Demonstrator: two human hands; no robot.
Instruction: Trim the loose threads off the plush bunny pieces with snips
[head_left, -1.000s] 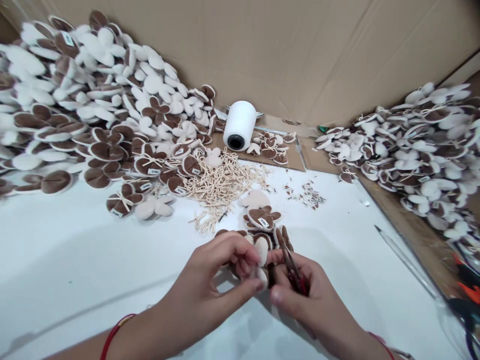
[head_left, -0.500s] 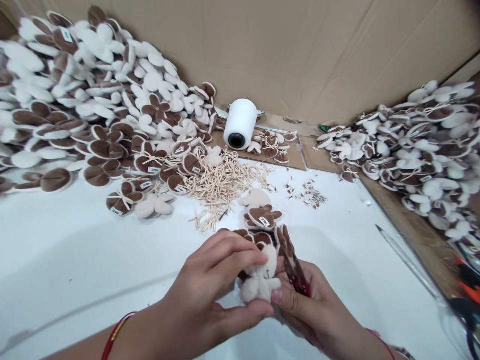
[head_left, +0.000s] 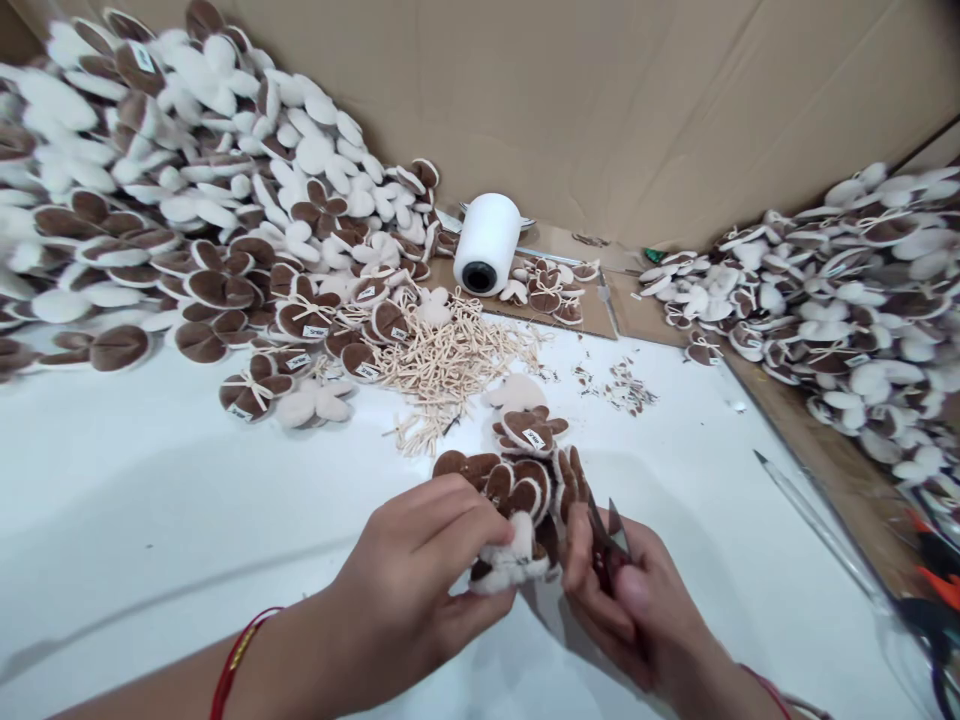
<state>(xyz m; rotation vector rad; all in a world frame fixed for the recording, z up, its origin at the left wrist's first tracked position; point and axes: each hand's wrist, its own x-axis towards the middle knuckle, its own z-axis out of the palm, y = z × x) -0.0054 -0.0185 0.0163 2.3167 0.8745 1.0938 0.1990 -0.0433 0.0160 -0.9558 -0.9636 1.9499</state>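
My left hand pinches a small brown-and-white plush piece between thumb and fingers, its white side facing up. In my right hand is a pair of scissors with dark blades spread apart and pointing away from me; the fingers cover most of the handles. The right hand is just to the right of the plush piece, apart from it. Right beyond both hands lie several brown plush pieces with white edges, and another with a white label sits behind them.
A large heap of plush pieces fills the left; another heap lines the right. Cream cord bows are piled mid-table. Behind them stands a white thread cone. Scraps and tweezers lie rightward; cardboard walls the back.
My right hand has let go of the plush piece and drawn slightly right, and its scissor blades now stand apart. The left hand still pinches the piece, which has turned a little.
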